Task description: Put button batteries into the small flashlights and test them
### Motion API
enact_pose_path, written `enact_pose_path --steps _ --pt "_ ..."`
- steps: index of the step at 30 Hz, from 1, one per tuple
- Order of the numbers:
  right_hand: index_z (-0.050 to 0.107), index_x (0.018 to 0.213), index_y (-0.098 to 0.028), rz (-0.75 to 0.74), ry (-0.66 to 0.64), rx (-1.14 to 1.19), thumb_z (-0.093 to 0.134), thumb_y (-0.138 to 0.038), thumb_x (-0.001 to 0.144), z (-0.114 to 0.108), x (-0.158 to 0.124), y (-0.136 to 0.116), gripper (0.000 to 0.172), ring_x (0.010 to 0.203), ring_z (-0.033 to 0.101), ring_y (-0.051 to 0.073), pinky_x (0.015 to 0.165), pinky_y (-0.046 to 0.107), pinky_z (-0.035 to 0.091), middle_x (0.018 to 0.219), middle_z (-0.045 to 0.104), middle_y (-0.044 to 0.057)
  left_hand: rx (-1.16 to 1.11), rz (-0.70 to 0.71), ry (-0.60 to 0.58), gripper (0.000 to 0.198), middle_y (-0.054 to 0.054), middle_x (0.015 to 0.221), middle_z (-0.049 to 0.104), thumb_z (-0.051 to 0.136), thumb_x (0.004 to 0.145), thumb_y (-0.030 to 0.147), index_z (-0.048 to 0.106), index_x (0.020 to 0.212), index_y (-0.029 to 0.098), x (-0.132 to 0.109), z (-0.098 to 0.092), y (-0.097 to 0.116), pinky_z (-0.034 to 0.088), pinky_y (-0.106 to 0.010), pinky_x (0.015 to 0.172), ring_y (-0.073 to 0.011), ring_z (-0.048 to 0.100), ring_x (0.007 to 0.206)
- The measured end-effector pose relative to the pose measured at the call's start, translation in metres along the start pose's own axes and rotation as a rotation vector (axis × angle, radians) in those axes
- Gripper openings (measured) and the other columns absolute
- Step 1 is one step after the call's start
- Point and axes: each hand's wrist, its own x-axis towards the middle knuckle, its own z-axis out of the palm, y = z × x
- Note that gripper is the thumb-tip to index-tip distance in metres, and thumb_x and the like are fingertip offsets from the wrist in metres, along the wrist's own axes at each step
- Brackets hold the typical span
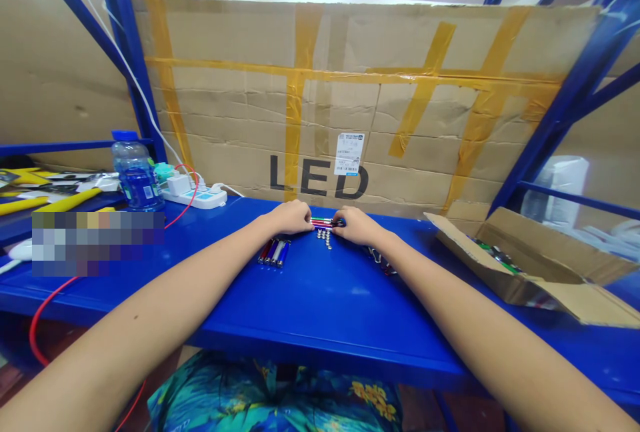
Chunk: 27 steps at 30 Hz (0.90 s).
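Observation:
My left hand (291,217) and my right hand (354,225) face each other near the back of the blue table. Between them lies a bundle of slim coloured metal tubes (321,223), green, red and blue among them. The fingers of each hand are closed around one end of this bundle. Just in front sit several small round silver pieces (324,235), like button cells. By my left wrist, more slim tubes (274,252) in red, silver and blue lie side by side. Small metal clips (376,255) show partly behind my right forearm.
An open cardboard box (530,252) with small metal parts stands at the right. To the left are a bottle of blue liquid (136,175), a white power strip (200,197), a red cable (53,305) and yellow-handled things (70,201). A large cardboard sheet (240,125) closes the back.

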Motion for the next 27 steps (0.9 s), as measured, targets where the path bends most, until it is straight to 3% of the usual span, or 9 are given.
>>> enact_pose_path --steps 6,10,11,13,15,17,21,27 --pt "0.07 0.097 -0.018 -0.001 0.021 0.012 0.062 -0.031 0.082 -0.002 -0.001 -0.002 0.022 0.095 0.061 0.023 0.08 0.029 0.044 0.102 0.067 0.012 -0.035 -0.008 -0.02 0.028 -0.005 0.078 0.07 0.058 0.077 0.045 0.071 0.079 0.019 0.0 -0.003 -0.003 0.038 -0.027 0.059 -0.0172 0.059 0.067" --pt "0.07 0.096 -0.016 -0.061 0.124 0.039 0.057 -0.022 0.084 -0.011 -0.007 -0.014 0.019 0.094 0.06 0.022 0.081 0.029 0.042 0.099 0.067 0.012 -0.095 0.001 -0.033 0.025 -0.005 0.073 0.068 0.057 0.077 0.039 0.069 0.075 0.017 0.001 -0.013 -0.017 0.039 -0.027 0.06 -0.0149 0.056 0.065" --pt "0.07 0.096 -0.015 -0.101 0.148 0.046 0.056 -0.02 0.084 -0.014 -0.009 -0.019 0.019 0.093 0.059 0.022 0.081 0.029 0.042 0.098 0.067 0.012 -0.133 0.013 -0.075 0.024 -0.005 0.071 0.067 0.058 0.076 0.037 0.068 0.074 0.016 0.0 -0.017 -0.021 0.039 -0.026 0.06 -0.0144 0.056 0.064" --pt "0.071 0.089 -0.014 -0.187 0.152 0.09 0.053 -0.015 0.084 -0.019 -0.014 -0.036 0.019 0.087 0.059 0.02 0.077 0.028 0.041 0.091 0.068 0.01 -0.266 0.049 -0.268 0.022 -0.004 0.074 0.067 0.059 0.074 0.036 0.068 0.076 0.016 -0.003 -0.026 -0.031 0.041 -0.024 0.061 -0.0139 0.057 0.067" --pt "0.071 0.092 -0.016 -0.297 0.05 0.195 0.052 -0.013 0.084 -0.024 -0.02 -0.055 0.021 0.077 0.059 0.016 0.072 0.026 0.041 0.086 0.07 0.006 -0.389 0.1 -0.471 0.024 -0.003 0.082 0.069 0.063 0.071 0.038 0.07 0.083 0.017 -0.007 -0.034 -0.039 0.043 -0.022 0.065 -0.0144 0.059 0.074" --pt "0.072 0.096 -0.018 -0.425 -0.058 0.277 0.052 -0.012 0.085 -0.027 -0.027 -0.076 0.023 0.074 0.06 0.014 0.071 0.025 0.041 0.087 0.072 0.004 -0.446 0.142 -0.604 0.026 -0.002 0.085 0.07 0.066 0.069 0.037 0.071 0.086 0.019 -0.01 -0.039 -0.043 0.044 -0.022 0.066 -0.0146 0.059 0.077" --pt "0.07 0.111 -0.021 -0.522 -0.107 0.337 0.056 -0.015 0.085 -0.025 -0.035 -0.102 0.03 0.083 0.063 0.016 0.076 0.027 0.043 0.098 0.073 0.006 -0.407 0.127 -0.676 0.023 -0.001 0.075 0.069 0.069 0.063 0.031 0.073 0.082 0.019 -0.01 -0.039 -0.043 0.043 -0.022 0.063 -0.0145 0.057 0.071" --pt "0.071 0.11 -0.02 -0.541 -0.112 0.315 0.053 -0.017 0.09 -0.017 -0.034 -0.101 0.026 0.085 0.064 0.017 0.078 0.027 0.044 0.098 0.073 0.006 -0.376 0.119 -0.656 0.02 0.0 0.071 0.067 0.067 0.063 0.027 0.074 0.079 0.018 -0.007 -0.034 -0.039 0.041 -0.021 0.061 -0.0134 0.055 0.069"
